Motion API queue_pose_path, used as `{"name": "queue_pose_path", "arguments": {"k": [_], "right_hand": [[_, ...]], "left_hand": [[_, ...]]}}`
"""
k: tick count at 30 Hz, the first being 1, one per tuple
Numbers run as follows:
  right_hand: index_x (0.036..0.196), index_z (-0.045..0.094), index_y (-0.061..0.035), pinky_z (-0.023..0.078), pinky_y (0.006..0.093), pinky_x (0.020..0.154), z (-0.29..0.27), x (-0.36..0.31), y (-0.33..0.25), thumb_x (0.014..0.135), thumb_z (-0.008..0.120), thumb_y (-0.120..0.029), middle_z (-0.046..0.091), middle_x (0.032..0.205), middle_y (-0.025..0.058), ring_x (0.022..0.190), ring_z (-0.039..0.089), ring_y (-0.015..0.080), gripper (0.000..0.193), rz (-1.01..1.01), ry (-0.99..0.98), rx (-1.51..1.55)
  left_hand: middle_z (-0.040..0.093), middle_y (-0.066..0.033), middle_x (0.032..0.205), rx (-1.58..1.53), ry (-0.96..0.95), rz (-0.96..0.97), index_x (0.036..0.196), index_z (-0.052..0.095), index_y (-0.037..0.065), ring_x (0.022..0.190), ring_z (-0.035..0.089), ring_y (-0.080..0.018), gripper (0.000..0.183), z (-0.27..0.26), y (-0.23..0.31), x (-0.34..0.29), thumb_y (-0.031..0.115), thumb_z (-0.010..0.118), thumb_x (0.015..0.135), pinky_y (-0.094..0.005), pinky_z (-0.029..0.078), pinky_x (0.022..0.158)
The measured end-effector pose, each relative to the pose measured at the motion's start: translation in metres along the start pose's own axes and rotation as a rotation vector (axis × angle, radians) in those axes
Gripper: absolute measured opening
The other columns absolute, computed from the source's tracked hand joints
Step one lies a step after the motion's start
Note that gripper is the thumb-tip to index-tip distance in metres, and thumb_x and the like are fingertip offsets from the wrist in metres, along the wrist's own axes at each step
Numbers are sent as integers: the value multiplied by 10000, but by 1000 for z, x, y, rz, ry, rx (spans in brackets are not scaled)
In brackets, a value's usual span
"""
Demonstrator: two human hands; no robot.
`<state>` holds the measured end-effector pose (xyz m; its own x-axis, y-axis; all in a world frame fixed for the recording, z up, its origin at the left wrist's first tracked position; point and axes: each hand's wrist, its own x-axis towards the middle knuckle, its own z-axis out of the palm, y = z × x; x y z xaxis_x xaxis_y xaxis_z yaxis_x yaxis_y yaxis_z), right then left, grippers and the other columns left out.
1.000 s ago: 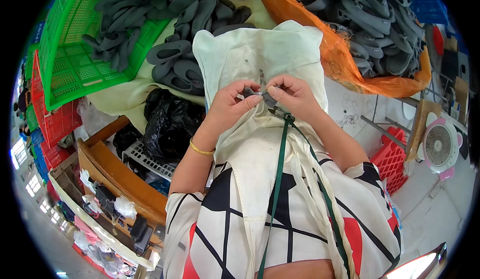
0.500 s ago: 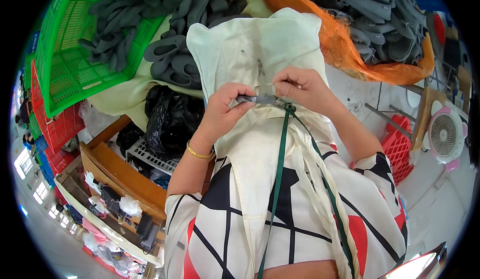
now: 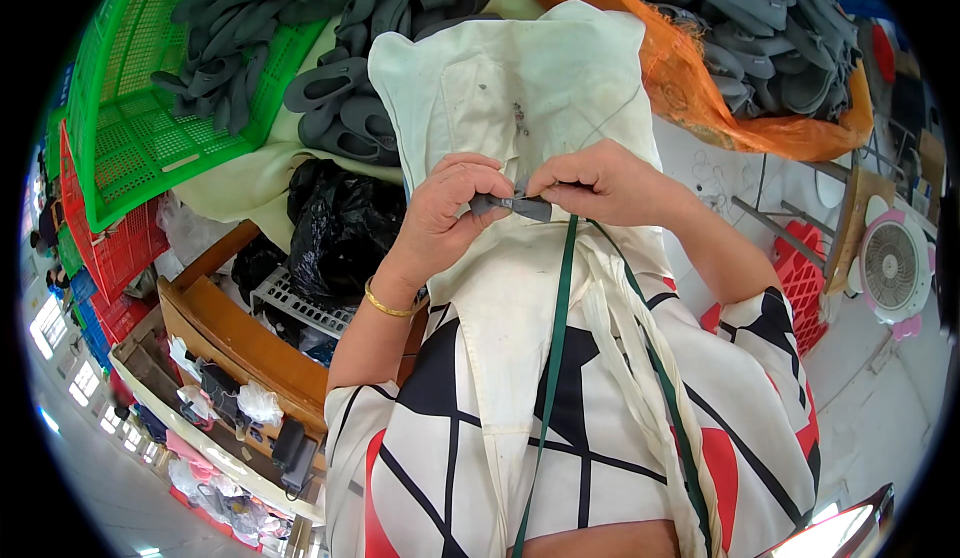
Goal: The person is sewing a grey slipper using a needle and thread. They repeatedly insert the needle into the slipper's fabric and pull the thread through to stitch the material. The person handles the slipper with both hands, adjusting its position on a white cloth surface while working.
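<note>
My left hand (image 3: 447, 208) is closed, its thumb and fingers pinching a small dark-grey strap-like piece (image 3: 532, 210) that narrows at the middle like a bow. My right hand (image 3: 607, 186) is closed too, thumb and forefinger pressed together at the narrow middle of that piece. A thin thread (image 3: 612, 118) seems to run up from the right fingers; it is faint. Both hands are over my lap, where a whitish cloth apron (image 3: 590, 68) is spread. A dark-green cord (image 3: 560, 358) hangs down the apron just below the hands.
Grey shoes (image 3: 345, 98) are heaped at the far left beside a green crate (image 3: 150, 128). An orange sack (image 3: 690, 123) of more grey shoes stands at the far right. Black plastic bags (image 3: 345, 223) and a wooden drawer (image 3: 235, 333) are on the left; a fan (image 3: 893, 268) is on the right.
My right hand has moved left and down, from apart to right against the grey piece. The piece now shows a pinched, bow-like shape. The left hand stays nearly in place.
</note>
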<state>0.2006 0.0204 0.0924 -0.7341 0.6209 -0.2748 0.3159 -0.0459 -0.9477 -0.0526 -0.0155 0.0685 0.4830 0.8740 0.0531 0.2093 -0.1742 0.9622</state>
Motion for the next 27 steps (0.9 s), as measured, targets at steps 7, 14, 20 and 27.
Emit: {"name": "queue_pose_path", "arguments": {"k": [7,14,20,27], "right_hand": [[1072,687,-53,485,264,657,0,0,4,917,605,-27,686,838,62,675,595,151,178,20,-20,6],[1073,683,-51,476,264,690,0,2,7,928,585,-31,683,855,46,713,588,140,176,28,-75,68],[1087,649,-33,455,250,804,11,0,22,963,547,-47,659,955,1,861,560,91,161,46,-97,308],[1112,638,-40,427,213,727,24,-3,30,998,547,-71,627,946,-33,830,515,52,149,39,-77,413]], "left_hand": [[695,-22,983,-12,6,0,975,658,69,1045,616,-270,262,1,1,-1,-14,768,752,-362,485,910],[703,-27,1007,-30,-1,5,990,666,70,1066,610,-262,262,1,-1,-4,-12,768,764,-352,488,907],[708,-26,1017,-106,9,-28,999,663,72,1090,605,-262,272,5,-5,-10,-41,755,768,-356,482,932],[707,-33,1015,-156,30,-50,995,666,69,1083,607,-264,285,9,-8,-15,-60,755,757,-362,478,940]]}}
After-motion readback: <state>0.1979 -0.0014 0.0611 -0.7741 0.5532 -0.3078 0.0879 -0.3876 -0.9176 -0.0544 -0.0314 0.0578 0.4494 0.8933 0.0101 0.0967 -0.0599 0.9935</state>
